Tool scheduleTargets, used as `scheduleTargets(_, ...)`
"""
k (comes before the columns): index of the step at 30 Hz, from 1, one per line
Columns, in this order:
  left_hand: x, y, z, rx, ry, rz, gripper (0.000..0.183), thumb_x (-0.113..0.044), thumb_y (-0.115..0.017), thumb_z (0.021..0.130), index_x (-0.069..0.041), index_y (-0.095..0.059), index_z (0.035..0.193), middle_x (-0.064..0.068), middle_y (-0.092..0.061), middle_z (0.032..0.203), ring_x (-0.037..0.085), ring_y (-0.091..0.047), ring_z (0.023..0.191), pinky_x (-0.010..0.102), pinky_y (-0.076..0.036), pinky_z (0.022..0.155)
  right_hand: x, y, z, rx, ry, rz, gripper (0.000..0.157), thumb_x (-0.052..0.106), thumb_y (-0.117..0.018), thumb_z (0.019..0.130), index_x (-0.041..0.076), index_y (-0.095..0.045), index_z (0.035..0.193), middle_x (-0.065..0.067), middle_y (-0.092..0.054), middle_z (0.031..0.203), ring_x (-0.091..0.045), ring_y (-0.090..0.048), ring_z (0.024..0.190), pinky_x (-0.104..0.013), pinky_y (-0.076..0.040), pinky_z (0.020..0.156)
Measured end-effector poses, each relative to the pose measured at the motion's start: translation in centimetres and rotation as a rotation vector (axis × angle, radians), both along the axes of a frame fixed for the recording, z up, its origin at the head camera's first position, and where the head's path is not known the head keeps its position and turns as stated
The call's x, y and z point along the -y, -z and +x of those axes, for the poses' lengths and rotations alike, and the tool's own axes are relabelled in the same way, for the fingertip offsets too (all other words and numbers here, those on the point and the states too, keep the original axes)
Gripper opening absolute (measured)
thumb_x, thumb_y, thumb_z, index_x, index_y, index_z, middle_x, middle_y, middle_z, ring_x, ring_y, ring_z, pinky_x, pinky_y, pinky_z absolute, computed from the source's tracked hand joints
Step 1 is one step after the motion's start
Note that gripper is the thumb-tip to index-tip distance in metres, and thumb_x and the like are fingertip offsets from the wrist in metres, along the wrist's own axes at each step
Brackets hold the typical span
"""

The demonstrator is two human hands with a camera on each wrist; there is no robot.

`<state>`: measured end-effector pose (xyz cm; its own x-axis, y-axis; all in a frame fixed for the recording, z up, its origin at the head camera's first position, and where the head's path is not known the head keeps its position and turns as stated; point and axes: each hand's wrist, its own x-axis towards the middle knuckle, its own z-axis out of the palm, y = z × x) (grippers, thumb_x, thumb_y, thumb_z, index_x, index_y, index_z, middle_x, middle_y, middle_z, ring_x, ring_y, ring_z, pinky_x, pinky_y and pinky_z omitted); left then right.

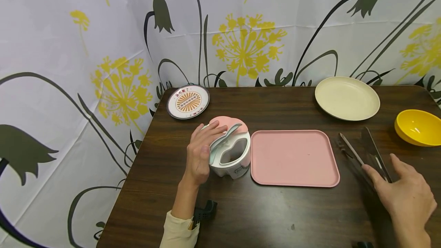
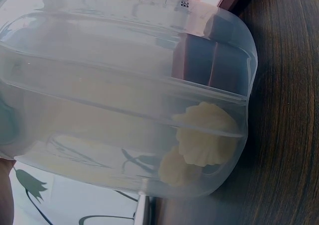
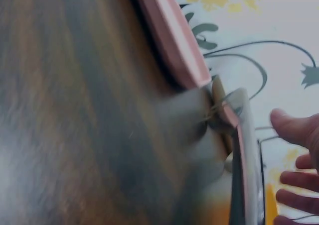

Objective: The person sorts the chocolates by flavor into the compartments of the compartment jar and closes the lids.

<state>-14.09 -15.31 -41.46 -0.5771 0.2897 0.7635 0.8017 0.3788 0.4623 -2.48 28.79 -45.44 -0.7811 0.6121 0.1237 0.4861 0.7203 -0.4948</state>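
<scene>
My left hand lies along the far-left side of a lidded translucent container, its fingers extended beside the raised pale grey flap. The container's lid is pink and white, and its opening shows. Through its wall, in the left wrist view, appear pale ruffled pieces and dark reddish blocks. My right hand is spread, thumb and fingers apart, around the near ends of a fork and a table knife. In the right wrist view its fingers stand apart beside the cutlery.
A pink rectangular tray lies between the container and the cutlery. At the back stand a patterned round plate, left, and a cream plate, right. A yellow bowl sits at the right. A flowered cloth hangs behind the table.
</scene>
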Motion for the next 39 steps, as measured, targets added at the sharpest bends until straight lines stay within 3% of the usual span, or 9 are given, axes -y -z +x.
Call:
scheduleTargets(5, 0.0, 0.0, 0.0, 0.001, -0.002, 0.0, 0.06, -0.033, -0.02, 0.101, -0.007, -0.073, 0.109, 0.008, -0.069, 0.12, 0.032, -0.056, 0.123, 0.061, -0.024, 0.107, 1.7, -0.8, -0.8, -0.347, -0.119, 0.09, 0.064, 0.033, -0.083, 0.075, 0.012, -0.064, 0.131, -0.02, -0.064, 0.123, -0.048, -0.058, 0.104, -0.065, -0.041, 0.07)
scheduleTargets(8, 0.0, 0.0, 0.0, 0.001, -0.004, 0.002, 0.06, -0.033, -0.02, 0.101, -0.007, -0.073, 0.109, 0.008, -0.069, 0.12, 0.032, -0.056, 0.123, 0.06, -0.024, 0.107, 3.1, -1.5, -1.4, -0.481, -0.233, 0.098, 0.059, 0.025, -0.086, 0.07, 0.011, -0.068, 0.125, -0.016, -0.068, 0.116, -0.044, -0.062, 0.099, -0.038, -0.046, 0.074)
scheduleTargets(10, 0.0, 0.0, 0.0, 0.002, -0.002, 0.005, 0.06, -0.033, -0.02, 0.101, -0.007, -0.073, 0.109, 0.008, -0.069, 0.12, 0.032, -0.056, 0.123, 0.06, -0.024, 0.107, 4.2, -1.9, -1.9, -0.547, -0.323, 0.098, 0.057, 0.021, -0.088, 0.068, 0.011, -0.071, 0.121, -0.014, -0.07, 0.111, -0.04, -0.064, 0.095, -0.021, -0.041, 0.074)
scheduleTargets(13, 0.0, 0.1, 0.0, -0.004, 0.001, 0.01, 0.059, -0.032, -0.021, 0.101, -0.006, -0.073, 0.109, 0.009, -0.069, 0.119, 0.033, -0.056, 0.122, 0.06, -0.024, 0.107, 6.1, -2.6, -2.8, -0.594, -0.465, 0.089, 0.055, 0.02, -0.088, 0.066, 0.011, -0.073, 0.118, -0.01, -0.072, 0.107, -0.035, -0.066, 0.094, -0.006, -0.032, 0.08)
scheduleTargets(20, 0.0, 0.1, 0.1, -0.007, 0.0, 0.011, 0.059, -0.032, -0.021, 0.101, -0.006, -0.073, 0.109, 0.009, -0.069, 0.119, 0.033, -0.056, 0.122, 0.061, -0.024, 0.107, 10.7, -3.8, -4.6, -0.61, -0.711, 0.041, 0.056, 0.02, -0.086, 0.067, 0.012, -0.072, 0.12, -0.005, -0.07, 0.112, -0.024, -0.066, 0.095, -0.034, -0.044, 0.07)
scheduleTargets(22, -0.1, 0.1, 0.0, -0.007, 0.002, 0.011, 0.059, -0.032, -0.021, 0.101, -0.006, -0.073, 0.109, 0.009, -0.069, 0.119, 0.033, -0.056, 0.123, 0.061, -0.024, 0.107, 11.7, -4.3, -5.1, -0.594, -0.774, 0.032, 0.057, 0.021, -0.085, 0.069, 0.012, -0.07, 0.124, -0.003, -0.069, 0.117, -0.024, -0.065, 0.103, -0.038, -0.047, 0.073)
scheduleTargets(29, -0.1, 0.2, -0.1, -0.01, -0.001, 0.012, 0.058, -0.032, -0.021, 0.101, -0.006, -0.073, 0.109, 0.009, -0.069, 0.119, 0.033, -0.057, 0.122, 0.062, -0.024, 0.106, 15.0, -5.5, -6.8, -0.566, -1.001, -0.016, 0.06, 0.026, -0.081, 0.077, 0.013, -0.063, 0.133, 0.001, -0.065, 0.125, -0.018, -0.061, 0.113, -0.032, -0.046, 0.093)
scheduleTargets(34, 0.0, 0.2, -0.1, -0.009, -0.004, 0.012, 0.058, -0.031, -0.022, 0.1, -0.006, -0.073, 0.109, 0.008, -0.069, 0.119, 0.033, -0.056, 0.122, 0.061, -0.024, 0.106, 17.3, -6.1, -7.8, -0.558, -1.084, -0.036, 0.065, 0.029, -0.081, 0.079, 0.016, -0.058, 0.138, 0.002, -0.061, 0.131, -0.017, -0.059, 0.118, -0.04, -0.051, 0.087)
scheduleTargets(39, -0.1, 0.3, -0.1, -0.006, -0.009, 0.01, 0.058, -0.03, -0.022, 0.1, -0.006, -0.074, 0.108, 0.008, -0.069, 0.119, 0.032, -0.057, 0.122, 0.061, -0.024, 0.107, 19.1, -6.6, -8.7, -0.534, -1.189, -0.069, 0.077, 0.029, -0.083, 0.078, 0.013, -0.049, 0.146, -0.001, -0.052, 0.143, -0.021, -0.053, 0.126, -0.043, -0.048, 0.094)
